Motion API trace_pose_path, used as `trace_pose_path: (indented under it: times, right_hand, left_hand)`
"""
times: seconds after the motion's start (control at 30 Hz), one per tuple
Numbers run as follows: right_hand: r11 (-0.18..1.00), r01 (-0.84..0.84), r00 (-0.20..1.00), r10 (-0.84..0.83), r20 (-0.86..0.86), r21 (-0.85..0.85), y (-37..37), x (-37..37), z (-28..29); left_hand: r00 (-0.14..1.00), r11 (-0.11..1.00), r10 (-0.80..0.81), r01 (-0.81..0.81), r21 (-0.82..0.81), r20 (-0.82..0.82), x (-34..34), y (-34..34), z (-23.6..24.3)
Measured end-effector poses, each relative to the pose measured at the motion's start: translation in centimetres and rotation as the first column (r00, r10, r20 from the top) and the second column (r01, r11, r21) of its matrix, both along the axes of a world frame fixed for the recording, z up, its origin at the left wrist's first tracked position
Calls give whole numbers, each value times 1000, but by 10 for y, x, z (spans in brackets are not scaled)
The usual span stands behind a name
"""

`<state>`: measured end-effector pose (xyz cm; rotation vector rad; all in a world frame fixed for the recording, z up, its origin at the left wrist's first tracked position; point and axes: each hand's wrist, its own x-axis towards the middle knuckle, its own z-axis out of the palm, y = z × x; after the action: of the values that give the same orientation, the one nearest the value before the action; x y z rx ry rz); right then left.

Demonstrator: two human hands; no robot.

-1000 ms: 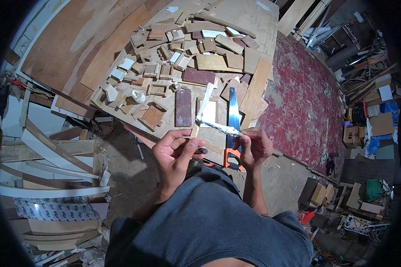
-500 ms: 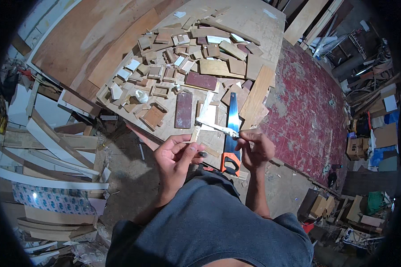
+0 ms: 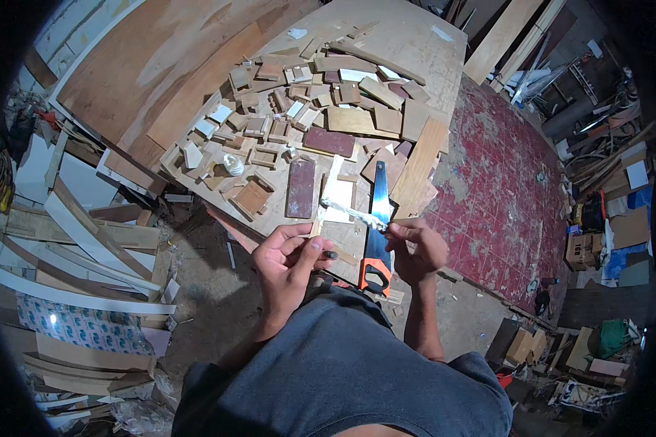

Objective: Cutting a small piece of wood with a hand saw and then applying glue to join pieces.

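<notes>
Upright between the fingers of my left hand (image 3: 284, 258) is a narrow pale wooden strip (image 3: 332, 177). A small dark rounded thing (image 3: 331, 255) shows at the same fingertips; I cannot make out its kind. My right hand (image 3: 418, 247) pinches the end of a thin stick smeared with lumpy white paste (image 3: 357, 212). The stick's far end crosses the strip and appears to touch it. Below and behind the stick, a handsaw (image 3: 376, 273) with an orange and black handle lies on the worktable (image 3: 408, 33), its blade pointing away from me.
Many small wooden box-like pieces (image 3: 251, 195) and offcuts crowd the table. A dark red block (image 3: 300, 189) lies by the strip, and a clear-white container (image 3: 233, 164) stands left. Curved boards (image 3: 87, 298) are stacked at left; a worn red floor (image 3: 496, 175) lies right.
The scene sits slightly lower in the picture, as the view has tilted a little. Both hands keep their holds, and the pasted stick still crosses the strip at nearly the same place.
</notes>
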<state>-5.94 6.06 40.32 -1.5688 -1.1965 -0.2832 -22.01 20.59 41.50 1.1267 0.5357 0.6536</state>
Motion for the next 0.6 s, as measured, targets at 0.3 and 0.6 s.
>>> trace_pose_path:
  times: [0.3, 0.6]
  right_hand:
    - [999, -32, 999, 32, 30, -14, -6, -3, -3]
    - [999, -23, 1000, 24, 20, -39, 0, 2, -4]
  left_hand:
    - [999, 999, 3, -1, -32, 35, 3, 7, -4]
    - [1000, 1000, -15, 15, -8, -2, 3, 8, -1]
